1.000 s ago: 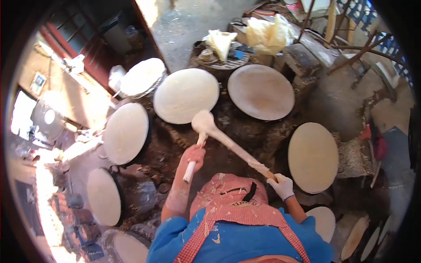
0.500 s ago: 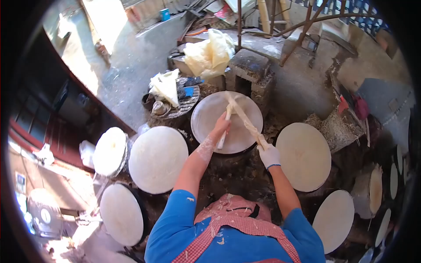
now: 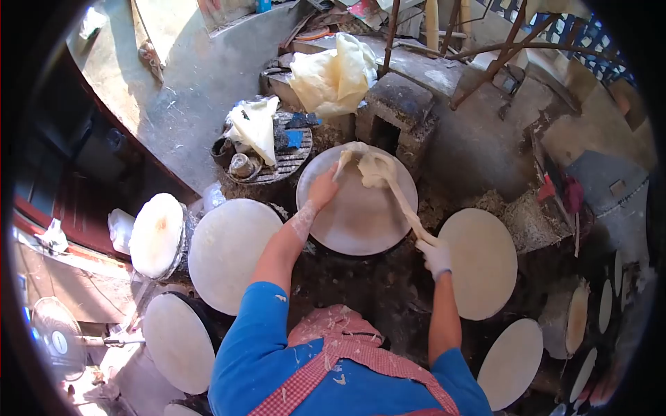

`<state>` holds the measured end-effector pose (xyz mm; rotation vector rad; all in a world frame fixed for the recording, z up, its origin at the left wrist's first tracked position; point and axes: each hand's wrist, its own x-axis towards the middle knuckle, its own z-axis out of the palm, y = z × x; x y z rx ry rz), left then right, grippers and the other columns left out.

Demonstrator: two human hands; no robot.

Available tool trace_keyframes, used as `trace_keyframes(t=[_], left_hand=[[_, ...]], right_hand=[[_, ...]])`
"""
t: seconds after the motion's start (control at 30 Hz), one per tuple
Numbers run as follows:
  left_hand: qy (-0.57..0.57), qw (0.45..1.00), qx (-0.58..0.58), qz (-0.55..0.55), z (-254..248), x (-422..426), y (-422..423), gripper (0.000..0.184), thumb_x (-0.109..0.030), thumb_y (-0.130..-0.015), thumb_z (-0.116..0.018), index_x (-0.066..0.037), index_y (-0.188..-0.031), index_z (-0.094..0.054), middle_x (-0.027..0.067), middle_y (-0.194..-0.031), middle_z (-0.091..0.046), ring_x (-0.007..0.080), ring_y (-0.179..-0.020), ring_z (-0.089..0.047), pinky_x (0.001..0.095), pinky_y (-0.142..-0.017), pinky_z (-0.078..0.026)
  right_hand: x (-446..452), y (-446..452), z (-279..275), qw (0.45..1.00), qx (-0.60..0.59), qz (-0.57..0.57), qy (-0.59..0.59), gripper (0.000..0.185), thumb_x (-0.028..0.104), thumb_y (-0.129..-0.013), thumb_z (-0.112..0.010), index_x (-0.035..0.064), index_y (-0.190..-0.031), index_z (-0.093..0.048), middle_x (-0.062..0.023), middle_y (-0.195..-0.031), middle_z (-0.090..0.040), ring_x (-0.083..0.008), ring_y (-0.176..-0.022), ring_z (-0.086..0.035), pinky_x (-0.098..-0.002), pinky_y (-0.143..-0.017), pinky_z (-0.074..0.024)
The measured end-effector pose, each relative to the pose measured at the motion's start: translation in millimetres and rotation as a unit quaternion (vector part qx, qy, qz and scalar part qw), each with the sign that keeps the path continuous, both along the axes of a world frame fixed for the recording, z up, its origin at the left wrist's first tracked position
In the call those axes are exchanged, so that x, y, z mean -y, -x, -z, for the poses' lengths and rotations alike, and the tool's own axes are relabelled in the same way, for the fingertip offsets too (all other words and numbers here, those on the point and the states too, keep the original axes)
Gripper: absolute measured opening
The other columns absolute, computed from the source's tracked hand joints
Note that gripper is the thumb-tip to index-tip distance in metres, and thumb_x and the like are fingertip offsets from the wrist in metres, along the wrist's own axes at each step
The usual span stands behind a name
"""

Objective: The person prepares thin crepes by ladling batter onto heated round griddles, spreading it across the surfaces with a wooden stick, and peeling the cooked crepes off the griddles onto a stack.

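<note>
A round flat pan stands ahead of me, its pale surface mostly bare. My left hand is closed round a short pale tool whose end touches the pan's far left part. My right hand, in a white glove, grips a long wooden stick beside the pan's right edge. A lump of wet dough hangs at the stick's far end, over the back of the pan. More dough lies by the left tool's tip.
Round pans covered with pale sheets stand left and right. Behind are a slatted rack with cups and cloth, crumpled yellowish sheets and a block stove. A fan is at far left.
The view has swung round to the left of the earlier pans, onto the bare pan. Both tools have moved over it, and their ends, crossed half a second ago, are now apart.
</note>
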<state>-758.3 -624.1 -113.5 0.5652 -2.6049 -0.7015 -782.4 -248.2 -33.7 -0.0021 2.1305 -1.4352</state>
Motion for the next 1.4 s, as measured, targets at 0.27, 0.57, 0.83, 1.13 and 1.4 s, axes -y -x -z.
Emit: trace_keyframes(t=[0.27, 0.57, 0.83, 1.13, 1.4], left_hand=[[0.132, 0.988, 0.068, 0.05, -19, 5, -17, 0.07, -0.007, -0.08, -0.05, -0.025, -0.142, -0.025, 0.018, -0.077, -0.058, 0.0353, -0.067, -0.06, 0.0466, -0.061, -0.048], [-0.161, 0.984, -0.07, 0.002, -42, 17, -105, 0.067, -0.009, -0.075, -0.049, -0.017, -0.14, -0.033, 0.0233, -0.101, -0.062, 0.0347, -0.084, -0.063, 0.0406, -0.072, -0.048], [-0.355, 0.929, 0.102, -0.023, -22, -35, -291, 0.07, -0.002, -0.073, -0.045, -0.018, -0.14, -0.034, 0.0182, -0.116, -0.058, 0.0259, -0.099, -0.059, 0.0339, -0.084, -0.046], [-0.25, 0.962, 0.104, 0.019, -39, -46, -307, 0.069, -0.003, -0.073, -0.046, -0.015, -0.14, -0.034, 0.017, -0.116, -0.059, 0.0247, -0.108, -0.056, 0.0342, -0.091, -0.042], [-0.328, 0.936, 0.107, -0.069, -49, -78, -300, 0.065, -0.005, -0.074, -0.048, -0.011, -0.138, -0.037, 0.0221, -0.123, -0.053, 0.0323, -0.116, -0.051, 0.0362, -0.096, -0.039]], right_hand=[[24, -6, 93, 0.908, -0.36, -0.045, -0.207, 0.038, 0.03, -0.079, -0.063, 0.0216, -0.116, -0.061, -0.0178, -0.07, -0.062, -0.032, -0.064, -0.061, -0.0412, -0.059, -0.0478], [146, 32, 73, 0.983, -0.177, -0.025, -0.048, 0.039, 0.028, -0.073, -0.064, 0.0081, -0.107, -0.065, -0.022, -0.095, -0.064, -0.0308, -0.092, -0.061, -0.0367, -0.078, -0.0467], [115, -23, 79, 0.975, -0.033, 0.162, 0.151, 0.034, 0.015, -0.075, -0.064, 0.0118, -0.109, -0.067, -0.0039, -0.06, -0.056, -0.0136, -0.04, -0.043, -0.0291, -0.036, -0.0348], [65, -9, 35, 0.974, 0.014, 0.172, 0.144, 0.025, 0.019, -0.079, -0.063, 0.015, -0.103, -0.068, 0.0014, -0.055, -0.046, -0.0097, -0.045, -0.042, -0.0269, -0.037, -0.031], [100, 9, 37, 0.986, 0.018, -0.068, 0.15, 0.031, 0.016, -0.071, -0.071, 0.0066, -0.101, -0.069, 0.0025, -0.066, -0.058, -0.0064, -0.049, -0.042, -0.023, -0.044, -0.0332]])
